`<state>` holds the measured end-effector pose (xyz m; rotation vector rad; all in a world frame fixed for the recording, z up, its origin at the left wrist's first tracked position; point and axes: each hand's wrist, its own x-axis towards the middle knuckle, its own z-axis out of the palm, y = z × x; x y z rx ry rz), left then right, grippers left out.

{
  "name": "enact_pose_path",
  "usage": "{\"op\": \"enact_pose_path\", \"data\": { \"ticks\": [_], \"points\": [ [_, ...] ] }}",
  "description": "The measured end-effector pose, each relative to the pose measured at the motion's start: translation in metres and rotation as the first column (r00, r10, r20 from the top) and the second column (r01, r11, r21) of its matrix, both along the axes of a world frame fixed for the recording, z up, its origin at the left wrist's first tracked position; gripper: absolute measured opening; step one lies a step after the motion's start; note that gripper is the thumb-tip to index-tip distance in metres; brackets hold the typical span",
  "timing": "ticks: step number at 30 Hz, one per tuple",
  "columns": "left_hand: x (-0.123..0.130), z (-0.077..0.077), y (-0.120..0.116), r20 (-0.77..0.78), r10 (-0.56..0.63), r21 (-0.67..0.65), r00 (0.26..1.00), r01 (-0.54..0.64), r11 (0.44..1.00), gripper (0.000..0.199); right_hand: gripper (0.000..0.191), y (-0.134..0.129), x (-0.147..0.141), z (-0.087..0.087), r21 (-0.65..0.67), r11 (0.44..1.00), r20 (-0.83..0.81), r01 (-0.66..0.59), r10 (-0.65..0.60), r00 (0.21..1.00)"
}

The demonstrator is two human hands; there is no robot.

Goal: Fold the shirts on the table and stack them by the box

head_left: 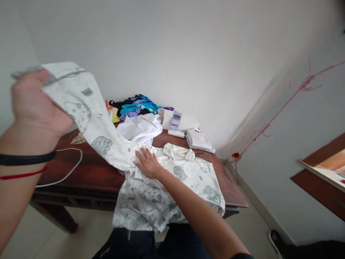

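A white shirt (179,173) with grey cartoon prints and a collar lies across the front of the dark wooden table (102,180), its lower part hanging over the near edge. My left hand (36,104) is closed on the end of one sleeve and holds it raised up to the left, so the sleeve stretches in the air. Near the shoulder of that sleeve, my right hand (148,163) lies flat on the cloth with its fingers spread.
Behind the shirt are a crumpled white garment (142,126), a pile of blue and dark clothes (140,105), a white box (185,121) and a folded stack of clothes (199,139). A white cable (72,172) curves over the table's left. A pink coat rack (280,108) leans at right.
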<state>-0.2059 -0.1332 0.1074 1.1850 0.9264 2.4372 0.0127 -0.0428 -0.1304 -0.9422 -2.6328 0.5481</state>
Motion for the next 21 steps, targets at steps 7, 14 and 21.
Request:
{"op": "enact_pose_path", "data": {
  "ticks": [7,14,21],
  "points": [
    [0.16,-0.029,0.043,-0.345,-0.465,-0.215,0.815,0.414,0.884,0.042,0.075,-0.014,0.032,0.009,-0.193,0.98,-0.318,0.042,-0.103,0.942],
    [0.253,-0.174,0.039,-0.666,-0.745,-0.746,-0.04,0.037,0.665,0.115,0.086,-0.025,0.181,0.002,-0.745,0.667,-0.588,0.002,-0.659,0.47],
    [0.249,-0.225,-0.018,-0.781,-0.619,-0.616,-0.083,-0.054,0.786,0.096,0.028,-0.05,0.217,-0.009,-0.845,0.518,-0.517,-0.128,-0.735,0.438]
  ]
}}
